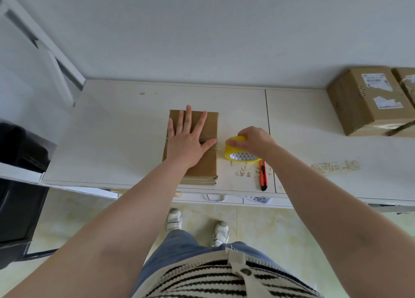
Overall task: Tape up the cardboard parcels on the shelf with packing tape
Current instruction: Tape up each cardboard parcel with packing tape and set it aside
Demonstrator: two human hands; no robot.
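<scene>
- On the white shelf top (112,140), near its front edge: flat cardboard parcel (207,127), long axis running front-to-back, away from the person.
- Left hand (187,144) lies flat on the parcel, fingers straight and spread, pointing toward the wall, thumb out to the right along what looks like a strip or seam across the box. Pinning it down, not gripping.
- Right hand (256,141) grips the yellow tape roll (238,150) from above, fingers curled over the rim, thumb on the near-left side. Roll sits just beside the parcel's right edge, apart from it, core tilted toward the camera.
- Key relation: the parcel lies directly left of the roll, so the right hand is the nearer one to bring tape across.
- Can't tell whether a free tape end is peeled.
- Orange box cutter (263,175) lies just in front of the roll, handle front-to-back.
- Two more boxes (368,100) stand far right, against the wall.
</scene>
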